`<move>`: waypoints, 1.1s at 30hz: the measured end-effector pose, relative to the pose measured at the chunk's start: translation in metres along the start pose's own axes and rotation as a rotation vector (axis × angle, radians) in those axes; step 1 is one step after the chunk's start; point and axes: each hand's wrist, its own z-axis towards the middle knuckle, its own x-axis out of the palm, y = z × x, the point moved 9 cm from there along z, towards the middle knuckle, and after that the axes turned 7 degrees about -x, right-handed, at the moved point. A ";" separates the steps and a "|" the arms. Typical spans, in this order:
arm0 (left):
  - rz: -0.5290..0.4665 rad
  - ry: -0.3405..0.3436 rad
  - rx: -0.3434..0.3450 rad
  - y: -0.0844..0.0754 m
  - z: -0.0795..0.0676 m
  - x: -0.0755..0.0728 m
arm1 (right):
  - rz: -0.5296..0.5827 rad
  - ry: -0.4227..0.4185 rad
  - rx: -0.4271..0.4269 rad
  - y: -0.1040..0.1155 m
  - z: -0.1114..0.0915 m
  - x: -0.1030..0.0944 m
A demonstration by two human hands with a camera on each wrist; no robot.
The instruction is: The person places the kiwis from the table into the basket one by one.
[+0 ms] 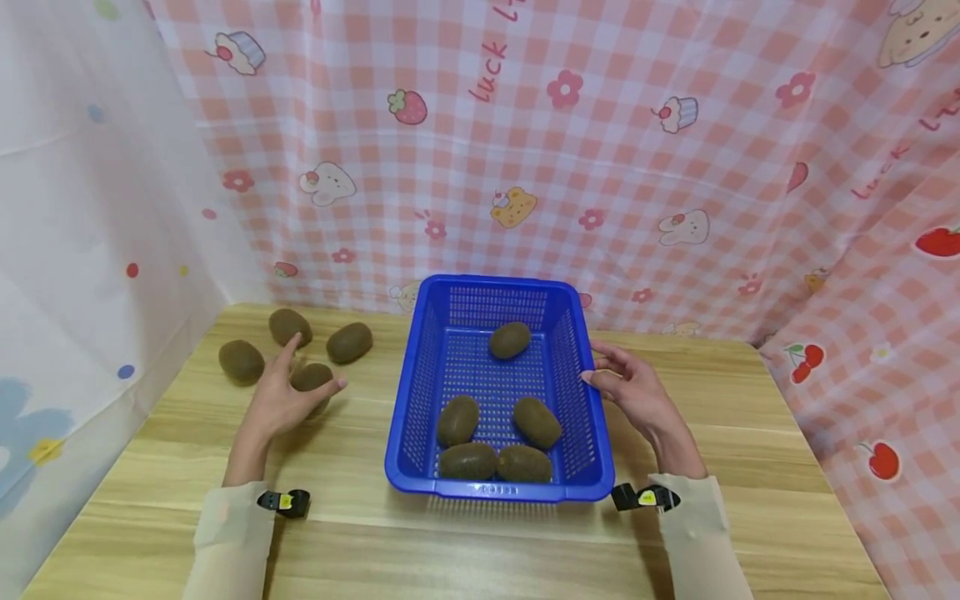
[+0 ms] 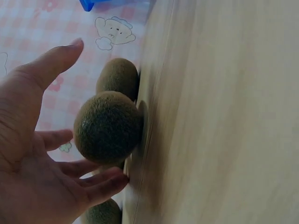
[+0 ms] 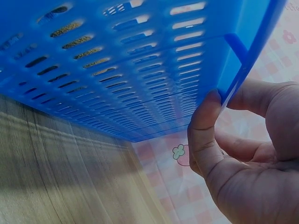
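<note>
I'm watching the left hand [image 1: 279,402] spreading itself around a kiwi [image 1: 313,377] on the left of the table [image 1: 337,533] — its thumb is standing well apart from the fingers, and the kiwi is lying in the gap between them. From the left wrist view I'm seeing clear space between the thumb and that kiwi, but I'm not managing to tell whether the other fingers are touching it. Near it I'm counting three more on the wood: the back kiwi [image 1: 289,325], which the index fingertip is overlapping in the head view, the outer kiwi [image 1: 242,362] by the left edge, and the inner kiwi [image 1: 349,342] lying towards the basket [image 1: 498,489]. That blue basket is sitting on the table to the right of all four, and it is holding five kiwis: one is resting alone towards the back [image 1: 510,340], while four are gathering at the front. With the right hand [image 1: 637,385] I'm seeing thumb and fingers pinching the basket's right rim — the right wrist view is showing them clamping on its edge beside the slotted wall. Behind everything, a pink checked cloth [image 1: 465,142] is hanging, and pale sleeves [image 1: 232,533] are covering both forearms.
</note>
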 end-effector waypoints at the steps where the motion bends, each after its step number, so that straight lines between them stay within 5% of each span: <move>1: 0.001 0.012 0.002 0.001 0.000 0.001 | 0.000 -0.003 0.001 0.000 0.000 0.000; 18: 0.045 0.068 0.095 -0.005 -0.003 -0.001 | -0.016 0.004 -0.020 -0.003 0.002 -0.001; 33: 0.016 0.074 0.057 -0.005 -0.004 0.001 | -0.039 0.010 -0.019 -0.002 0.003 -0.003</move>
